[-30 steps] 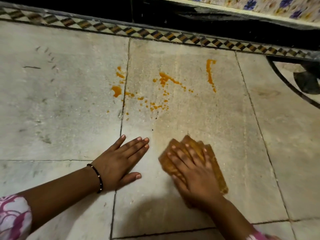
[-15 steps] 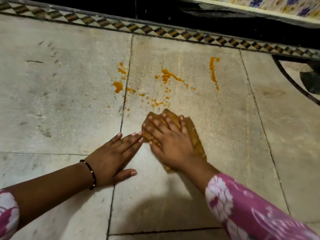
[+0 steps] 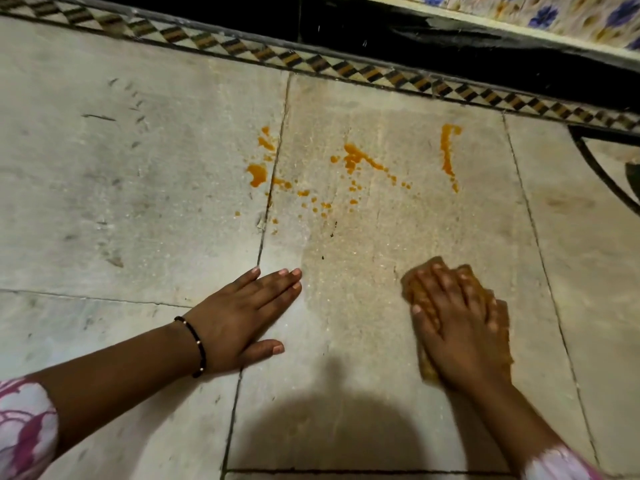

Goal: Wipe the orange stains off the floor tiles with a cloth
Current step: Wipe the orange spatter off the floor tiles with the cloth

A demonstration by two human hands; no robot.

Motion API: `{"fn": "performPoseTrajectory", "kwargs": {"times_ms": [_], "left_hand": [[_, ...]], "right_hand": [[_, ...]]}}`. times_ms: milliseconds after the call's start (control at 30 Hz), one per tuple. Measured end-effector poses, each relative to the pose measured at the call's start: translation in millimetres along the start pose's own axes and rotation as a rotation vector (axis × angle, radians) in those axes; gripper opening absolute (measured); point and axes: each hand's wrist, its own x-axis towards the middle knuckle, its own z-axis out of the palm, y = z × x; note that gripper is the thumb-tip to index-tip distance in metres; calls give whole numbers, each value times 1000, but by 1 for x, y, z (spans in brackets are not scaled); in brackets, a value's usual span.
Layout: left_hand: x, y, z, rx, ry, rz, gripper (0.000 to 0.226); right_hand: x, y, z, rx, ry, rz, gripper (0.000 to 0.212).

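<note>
One right hand (image 3: 457, 327) flat on cloth (image 3: 424, 367), long axis near-to-far

Your right hand (image 3: 460, 327) slides the cloth (image 3: 424, 368) back right and toward you, away from the orange stains (image 3: 356, 159) it sat just below half a second ago, and it no longer nearly touches your left hand (image 3: 239, 317), now well apart from it. Small drops at the near edge of the spill look fewer than before, and a damp darker band shows on the floor tile (image 3: 353, 258) where the cloth passed. Right hand is motion-blurred.
</note>
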Motion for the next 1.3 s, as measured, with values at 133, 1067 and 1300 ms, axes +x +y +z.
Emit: {"fn": "performPoseTrajectory", "kwargs": {"times_ms": [133,1067,1300], "left_hand": [[-1,1,0,4,-16,-2,76],[-54,-45,-23,3,18,-426,95],[-74,-30,-10,-29,46,-503,88]], "right_hand": [[68,-32,-7,105,41,204,57],[-47,-107,32,-25,90,-224,60],[6,-197,20,-22,-21,-606,54]]}}
